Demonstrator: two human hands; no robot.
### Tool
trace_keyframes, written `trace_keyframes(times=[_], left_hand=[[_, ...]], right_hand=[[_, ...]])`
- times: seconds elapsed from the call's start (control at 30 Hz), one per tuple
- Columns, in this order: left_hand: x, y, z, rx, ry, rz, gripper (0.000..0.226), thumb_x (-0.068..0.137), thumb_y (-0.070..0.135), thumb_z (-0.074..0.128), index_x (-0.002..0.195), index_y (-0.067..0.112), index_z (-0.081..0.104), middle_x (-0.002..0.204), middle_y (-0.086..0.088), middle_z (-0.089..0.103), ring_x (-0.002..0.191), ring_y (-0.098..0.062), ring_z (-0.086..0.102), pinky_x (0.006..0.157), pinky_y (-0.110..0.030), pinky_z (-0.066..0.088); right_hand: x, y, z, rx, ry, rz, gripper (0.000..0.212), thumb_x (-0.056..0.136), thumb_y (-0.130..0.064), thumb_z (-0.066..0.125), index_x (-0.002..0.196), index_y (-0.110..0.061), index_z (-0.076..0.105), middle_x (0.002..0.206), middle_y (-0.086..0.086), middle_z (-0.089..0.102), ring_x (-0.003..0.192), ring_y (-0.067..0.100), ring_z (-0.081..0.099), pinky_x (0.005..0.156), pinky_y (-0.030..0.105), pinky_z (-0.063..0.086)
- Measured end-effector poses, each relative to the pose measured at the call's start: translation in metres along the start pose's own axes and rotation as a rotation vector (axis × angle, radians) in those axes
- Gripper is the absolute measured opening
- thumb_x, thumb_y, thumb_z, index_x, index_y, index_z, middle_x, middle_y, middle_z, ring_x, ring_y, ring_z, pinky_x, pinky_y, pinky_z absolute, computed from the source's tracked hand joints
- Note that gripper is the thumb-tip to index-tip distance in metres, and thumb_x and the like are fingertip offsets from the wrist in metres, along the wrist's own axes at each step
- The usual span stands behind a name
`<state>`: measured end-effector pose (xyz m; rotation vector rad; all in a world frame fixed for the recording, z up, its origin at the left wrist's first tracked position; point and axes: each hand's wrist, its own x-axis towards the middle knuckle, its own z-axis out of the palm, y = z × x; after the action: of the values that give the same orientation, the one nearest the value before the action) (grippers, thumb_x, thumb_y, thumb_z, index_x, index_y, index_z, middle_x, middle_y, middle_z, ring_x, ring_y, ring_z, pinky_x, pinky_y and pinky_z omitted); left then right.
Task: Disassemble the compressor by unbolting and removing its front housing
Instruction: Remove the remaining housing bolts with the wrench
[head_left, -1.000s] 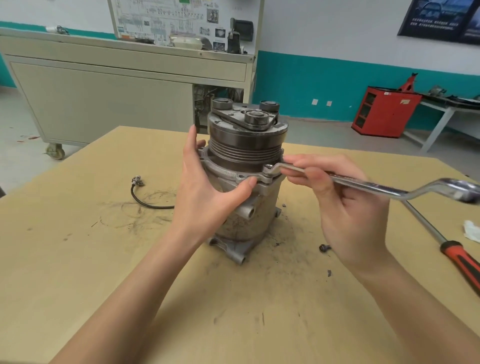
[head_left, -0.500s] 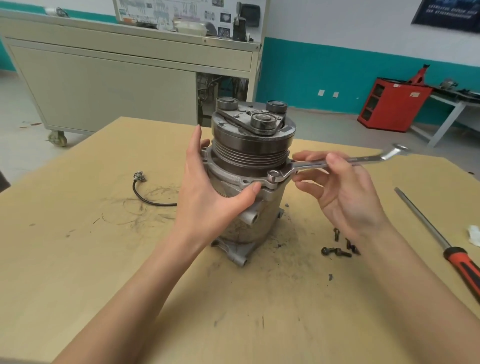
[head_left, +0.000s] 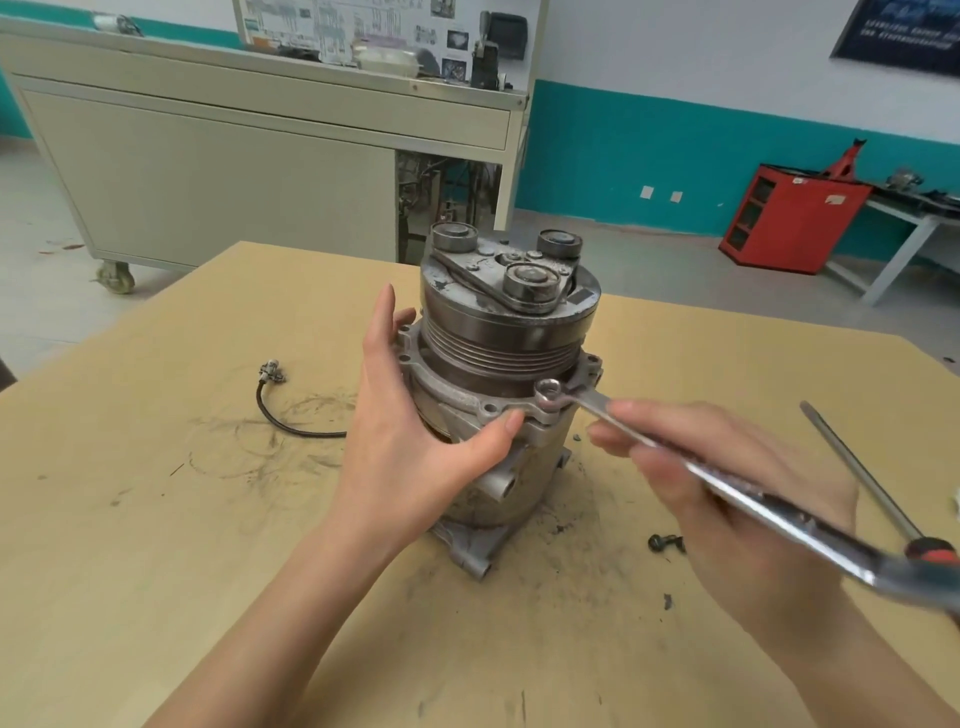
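Observation:
The grey metal compressor (head_left: 511, 395) stands upright on the tan table (head_left: 156, 519), pulley and clutch plate on top. Its front housing flange (head_left: 467, 400) rings the body below the pulley. My left hand (head_left: 405, 441) wraps the left side of the body, thumb pressed on the flange near the front bolt. My right hand (head_left: 727, 493) holds the shaft of a silver ring wrench (head_left: 675, 462). The wrench's ring end (head_left: 549, 393) sits over a bolt on the flange's front right. Its far end is blurred at the right edge.
Loose black bolts (head_left: 662, 543) lie on the table right of the compressor. A red-handled screwdriver (head_left: 862, 478) lies at the right edge. A black wire with a connector (head_left: 272, 400) lies to the left. A beige cabinet (head_left: 234, 171) stands beyond the table.
The wrench handle has swung from pointing back right toward me and to the right, with its ring still on the flange bolt. My left hand has stayed on the compressor.

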<state>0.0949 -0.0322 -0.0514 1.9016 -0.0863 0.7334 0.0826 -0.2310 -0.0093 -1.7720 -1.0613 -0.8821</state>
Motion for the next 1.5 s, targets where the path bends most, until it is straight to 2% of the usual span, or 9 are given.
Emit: trace_keyframes(times=[0.1, 0.23, 0.47, 0.67, 0.8, 1.0, 1.23, 1.37, 1.5], left_hand=[[0.0, 0.0, 0.0, -0.01, -0.002, 0.01, 0.114, 0.057, 0.071, 0.067, 0.147, 0.047, 0.001, 0.131, 0.046, 0.022, 0.128, 0.019, 0.028, 0.095, 0.006, 0.021], [0.0, -0.001, 0.0, -0.015, -0.004, 0.029, 0.115, 0.059, 0.067, 0.068, 0.15, 0.04, 0.003, 0.131, 0.046, 0.02, 0.124, 0.025, 0.027, 0.095, 0.006, 0.022], [0.0, -0.001, 0.0, -0.01, -0.005, 0.025, 0.114, 0.06, 0.066, 0.068, 0.15, 0.039, 0.004, 0.134, 0.041, 0.025, 0.132, 0.012, 0.032, 0.101, 0.0, 0.026], [0.0, -0.001, 0.0, -0.018, -0.007, 0.021, 0.115, 0.059, 0.067, 0.068, 0.151, 0.039, 0.004, 0.133, 0.041, 0.025, 0.132, 0.01, 0.033, 0.098, 0.003, 0.025], [0.0, -0.002, 0.0, -0.029, -0.002, 0.035, 0.116, 0.059, 0.066, 0.068, 0.152, 0.035, 0.005, 0.13, 0.044, 0.024, 0.123, 0.024, 0.03, 0.094, 0.006, 0.023], [0.0, -0.003, 0.001, -0.028, -0.006, 0.022, 0.117, 0.058, 0.067, 0.067, 0.151, 0.038, 0.003, 0.128, 0.048, 0.022, 0.126, 0.02, 0.031, 0.096, 0.004, 0.025], [0.0, -0.003, 0.001, -0.031, 0.004, 0.039, 0.116, 0.06, 0.065, 0.068, 0.152, 0.034, 0.005, 0.127, 0.049, 0.022, 0.125, 0.022, 0.03, 0.097, 0.003, 0.024], [0.0, -0.003, 0.002, -0.046, 0.003, 0.037, 0.115, 0.06, 0.064, 0.07, 0.152, 0.035, 0.005, 0.129, 0.047, 0.023, 0.129, 0.016, 0.032, 0.102, -0.002, 0.026], [0.0, -0.003, 0.002, -0.056, 0.006, 0.036, 0.115, 0.06, 0.063, 0.071, 0.152, 0.035, 0.007, 0.128, 0.047, 0.025, 0.127, 0.018, 0.033, 0.1, -0.001, 0.027]], right_hand=[[-0.005, -0.005, 0.0, -0.156, -0.018, -0.071, 0.026, 0.099, -0.029, 0.049, 0.103, -0.008, 0.062, 0.086, 0.003, 0.07, 0.075, 0.003, 0.062, 0.07, 0.008, 0.045], [-0.005, -0.007, -0.002, -0.102, 0.013, 0.062, 0.017, 0.098, -0.034, 0.049, 0.1, -0.03, 0.066, 0.091, -0.006, 0.069, 0.078, 0.01, 0.069, 0.064, 0.023, 0.053], [-0.013, -0.007, 0.004, -0.032, 0.036, 0.045, 0.015, 0.098, -0.025, 0.05, 0.104, -0.016, 0.061, 0.09, -0.003, 0.071, 0.078, 0.009, 0.07, 0.066, 0.019, 0.054], [0.018, 0.032, 0.002, 0.875, 0.057, 0.731, 0.031, 0.094, -0.014, 0.046, 0.082, -0.015, 0.074, 0.07, 0.007, 0.071, 0.062, 0.02, 0.069, 0.056, 0.024, 0.056], [0.03, 0.056, 0.019, 1.116, 0.06, 1.081, 0.037, 0.084, -0.025, 0.044, 0.065, -0.014, 0.074, 0.053, 0.0, 0.062, 0.044, 0.009, 0.057, 0.044, 0.016, 0.047], [0.02, 0.034, -0.001, 0.657, 0.198, 0.586, 0.04, 0.098, -0.033, 0.045, 0.079, -0.014, 0.075, 0.066, 0.005, 0.071, 0.057, 0.02, 0.068, 0.053, 0.022, 0.053], [0.002, -0.005, 0.002, -0.025, -0.002, 0.008, 0.024, 0.099, -0.035, 0.044, 0.103, -0.016, 0.057, 0.086, -0.003, 0.069, 0.073, 0.01, 0.07, 0.061, 0.023, 0.056], [-0.004, -0.002, 0.005, 0.05, 0.046, 0.051, 0.02, 0.1, -0.027, 0.042, 0.098, -0.018, 0.06, 0.081, -0.007, 0.072, 0.076, 0.005, 0.07, 0.065, 0.015, 0.052], [-0.005, 0.006, 0.013, 0.392, 0.182, 0.298, 0.02, 0.094, -0.014, 0.041, 0.091, -0.013, 0.061, 0.078, -0.007, 0.072, 0.07, 0.017, 0.072, 0.065, 0.028, 0.057]])
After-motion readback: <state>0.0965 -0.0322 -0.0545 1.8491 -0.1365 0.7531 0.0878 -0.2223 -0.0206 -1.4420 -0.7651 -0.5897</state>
